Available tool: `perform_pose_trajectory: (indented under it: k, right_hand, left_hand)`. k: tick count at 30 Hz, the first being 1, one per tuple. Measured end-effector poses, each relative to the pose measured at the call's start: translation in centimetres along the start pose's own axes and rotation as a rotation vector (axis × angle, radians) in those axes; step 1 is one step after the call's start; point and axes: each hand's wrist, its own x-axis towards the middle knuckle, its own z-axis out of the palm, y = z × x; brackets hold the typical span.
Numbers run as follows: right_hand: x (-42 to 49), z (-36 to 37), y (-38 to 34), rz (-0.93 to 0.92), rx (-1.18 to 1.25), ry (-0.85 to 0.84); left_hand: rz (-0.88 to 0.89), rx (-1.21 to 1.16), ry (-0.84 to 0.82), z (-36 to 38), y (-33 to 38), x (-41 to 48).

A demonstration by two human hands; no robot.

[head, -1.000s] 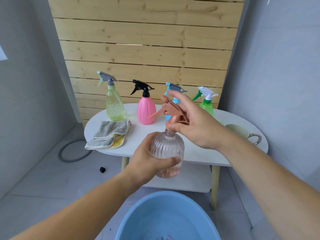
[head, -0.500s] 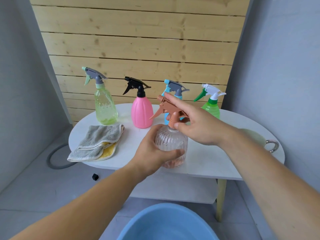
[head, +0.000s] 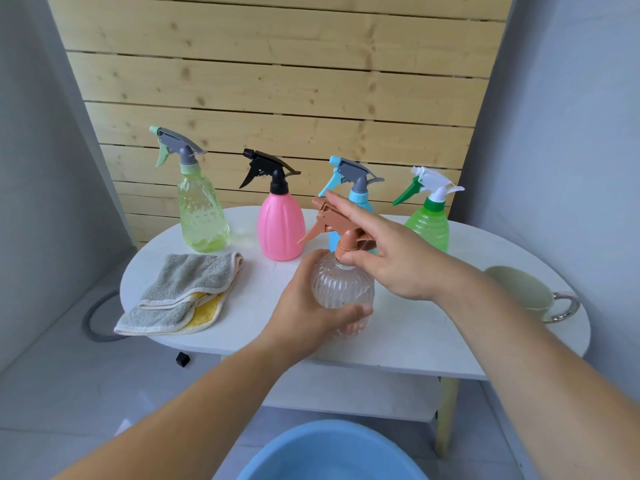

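Clear ribbed bottle (head: 343, 292) stands upright near the front edge of the table (head: 433, 344); base contact cannot be confirmed. Left hand (head: 304, 317) is wrapped round its body. Right hand (head: 391, 265) pinches the collar of the brown spray head (head: 337, 225), with the forefinger lying straight along the top.

Risks, as judged:
- Twisting the head against a weak hold could spin the bottle or tip it over the edge towards the blue basin (head: 329, 455).
- The right hand's knuckles could knock the blue bottle (head: 358, 199) just behind.

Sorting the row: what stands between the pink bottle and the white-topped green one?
The blue spray bottle, partly behind the right hand, head view.
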Motion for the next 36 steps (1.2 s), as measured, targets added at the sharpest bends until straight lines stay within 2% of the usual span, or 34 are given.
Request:
perform_pose_trajectory:
  k: [4,10,15,17,21,26,30,33,36]
  right_hand:
    - [0.1,0.6,0.2,-0.03,-0.089,0.07]
    - [0.1,0.7,-0.2,0.001,0.013,0.043]
    - [0.5,1.3,-0.3,-0.018,-0.096,0.135]
    - [0.4,1.1,-0.1,-0.023,-0.075,0.116]
    - [0.3,0.6,0.1,0.002,-0.01,0.037]
    - [0.6,0.5,0.3,0.012,0.011,0.045]
    - [0.5,0.5,0.3,0.004,0.022,0.099]
    - [0.4,0.9,0.1,-0.027,-0.011,0.153]
    - [0.5,1.1,0.2,-0.033,0.039,0.133]
  left_hand:
    - [-0.032,0.0,-0.085,-0.8,-0.1,0.0]
    - [-0.045,-0.048,-0.203,-2.2,0.3,0.2]
    - [-0.078,-0.033,-0.122,-2.0,0.4,0.5]
    - [-0.083,0.006,-0.096,-1.9,0.4,0.6]
    - [-0.105,-0.095,-0.156,-2.0,0.5,0.9]
    - [-0.094,0.15,-0.024,-1.4,1.0,0.7]
    - [-0.064,0.065,-0.167,-1.4,0.9,0.9]
    - [-0.053,0.109,-0.098,-1.4,0.6,1.1]
    - [-0.044,0.117,-0.048,-0.9,0.7,0.9]
